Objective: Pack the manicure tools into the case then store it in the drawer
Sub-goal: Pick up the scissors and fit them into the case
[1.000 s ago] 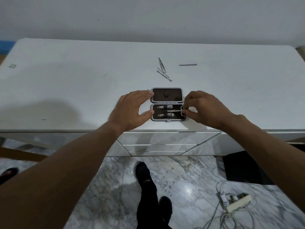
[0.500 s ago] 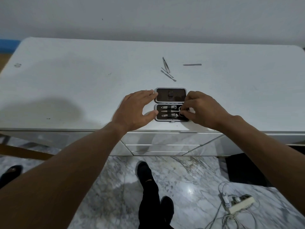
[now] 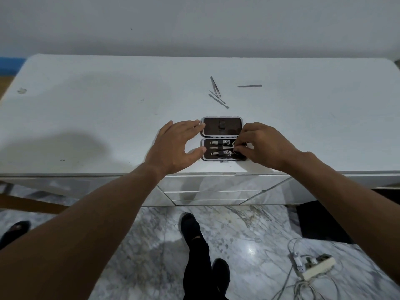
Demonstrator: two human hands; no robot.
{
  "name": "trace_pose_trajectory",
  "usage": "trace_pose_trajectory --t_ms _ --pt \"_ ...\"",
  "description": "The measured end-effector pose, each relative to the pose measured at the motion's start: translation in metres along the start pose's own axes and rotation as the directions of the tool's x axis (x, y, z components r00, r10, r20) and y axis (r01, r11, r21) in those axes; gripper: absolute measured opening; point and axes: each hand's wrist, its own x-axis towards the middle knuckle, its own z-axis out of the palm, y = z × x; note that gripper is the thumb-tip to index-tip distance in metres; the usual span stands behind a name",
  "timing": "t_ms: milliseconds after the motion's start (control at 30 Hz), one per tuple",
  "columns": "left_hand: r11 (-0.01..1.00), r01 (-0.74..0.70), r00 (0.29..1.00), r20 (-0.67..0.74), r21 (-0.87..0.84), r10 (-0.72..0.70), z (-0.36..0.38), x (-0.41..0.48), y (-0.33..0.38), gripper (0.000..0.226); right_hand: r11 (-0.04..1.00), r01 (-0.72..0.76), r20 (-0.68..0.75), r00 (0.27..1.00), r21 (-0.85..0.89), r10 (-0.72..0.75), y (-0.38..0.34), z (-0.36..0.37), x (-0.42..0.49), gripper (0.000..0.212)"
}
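Dark-lined, silver-rimmed manicure case (image 3: 222, 138): lying open flat at the near edge of the white counter (image 3: 108, 118), directly above the mirrored drawer fronts (image 3: 207, 194). Lid half empty; lower half holds two steel nail clippers (image 3: 219, 147) under the black strap, a thin tool between them.

Your left hand (image 3: 173, 148): spread wide, holding nothing, fingertips and thumb braced against the case's left edge.

Your right hand (image 3: 263, 146): fingers curled tight at the case's right end, pinching what appears to be the ring handle of small scissors; the tool itself is mostly hidden, so you cannot be sure.

Change over the last second: your right fingertips have moved from the case's rim further over its lower half, so the piece looks nearly seated. Your left hand has kept its brace.

Outstanding: slim steel tweezers and two thin picks (image 3: 216, 94), plus a flat grey nail file (image 3: 250, 85), loose on the counter well beyond the case. Closing and storing not yet begun.
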Motion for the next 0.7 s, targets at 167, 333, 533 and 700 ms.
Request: trace_pose_trajectory --t_ms 167,333,533,700 --pt "1.000 0.002 1.000 0.005 0.000 -0.002 -0.002 0.000 0.001 0.064 1.000 0.009 0.012 1.000 -0.006 -0.009 0.001 0.000 0.000 0.013" --pt "1.000 0.008 1.000 0.018 0.005 -0.008 -0.001 -0.001 0.001 0.064 1.000 -0.010 0.009 1.000 -0.003 0.010 0.003 -0.004 0.005 0.013" --pt "1.000 0.013 1.000 0.017 -0.012 -0.013 -0.002 0.000 0.002 0.065 0.993 -0.121 -0.006 0.993 0.000 0.121 0.006 -0.009 0.031 0.016" --pt "0.999 0.008 1.000 -0.002 -0.046 -0.008 -0.003 -0.001 0.003 0.064 0.957 -0.289 -0.047 0.956 0.017 0.290 0.008 -0.010 0.075 0.018"
